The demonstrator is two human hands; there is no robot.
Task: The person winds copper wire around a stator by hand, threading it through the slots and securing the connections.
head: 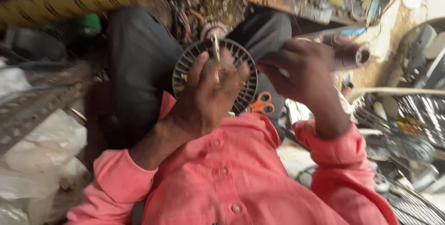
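Part: round slotted motor housing point(241, 67), dark grey with pale ribs.
Pose: tilted, face toward the camera, metal shaft point(216, 48) poking up.
Place: over the lap.

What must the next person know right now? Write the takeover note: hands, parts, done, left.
Left hand: grips the round slotted motor housing over the lap, shaft pointing up.
Right hand: closed on a small pale piece, too blurred to identify, at the housing's right edge.
Orange-handled scissors lie below the housing.
Done: housing is in hand.
Left: cannot tell from this blurred view.
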